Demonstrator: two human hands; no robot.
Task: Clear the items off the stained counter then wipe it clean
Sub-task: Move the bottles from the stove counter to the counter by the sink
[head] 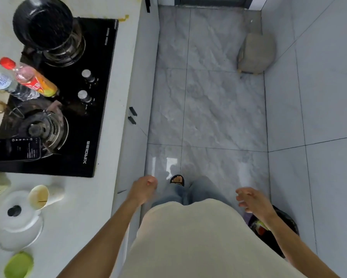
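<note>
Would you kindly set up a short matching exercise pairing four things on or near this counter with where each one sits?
Things:
1. black pot
2. phone
3. paper cup
4. stool

Places:
A. lying on its side on the white counter
B. on the floor by the far wall
C. on the far burner
D. on the near end of the cooktop

Pairs: 1-C, 2-D, 3-A, 4-B

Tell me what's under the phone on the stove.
The phone lies across the near burner and its metal pan support, partly on the black glass cooktop. The burner's near left part is hidden beneath it, so anything there cannot be seen.
</note>
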